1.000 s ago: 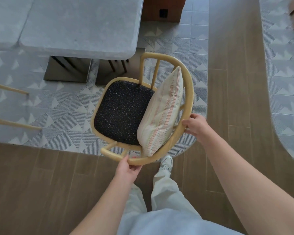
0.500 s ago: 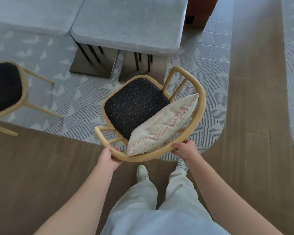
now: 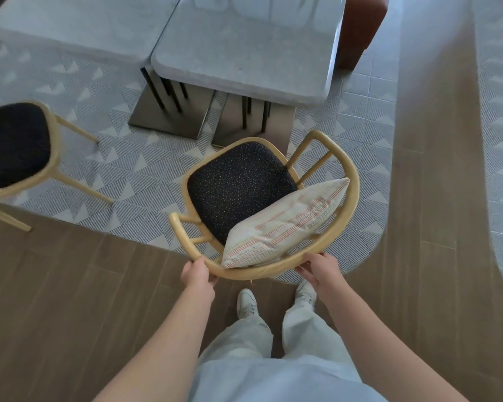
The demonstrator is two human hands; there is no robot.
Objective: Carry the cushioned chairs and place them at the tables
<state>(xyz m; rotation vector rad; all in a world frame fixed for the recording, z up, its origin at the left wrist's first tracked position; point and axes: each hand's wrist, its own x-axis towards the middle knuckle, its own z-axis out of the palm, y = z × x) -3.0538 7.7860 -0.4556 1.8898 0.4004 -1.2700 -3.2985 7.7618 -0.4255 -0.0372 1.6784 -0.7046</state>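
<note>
Head view: my left hand (image 3: pixel 198 273) and right hand (image 3: pixel 320 269), apart, gripped the chair (image 3: pixel 276 268) by its stiff back rail; it seemed light, and its loose pillow (image 3: pixel 285 224) could slip.

Speckled black seat (image 3: pixel 238 187), tan wooden frame (image 3: pixel 352 181), cream pillow (image 3: pixel 285 224) with orange stripes, grey triangle-patterned tiles (image 3: pixel 145 181)

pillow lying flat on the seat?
No. The striped pillow stands on edge, leaning against the curved backrest of the chair, with most of the dark seat cushion left bare.
</note>
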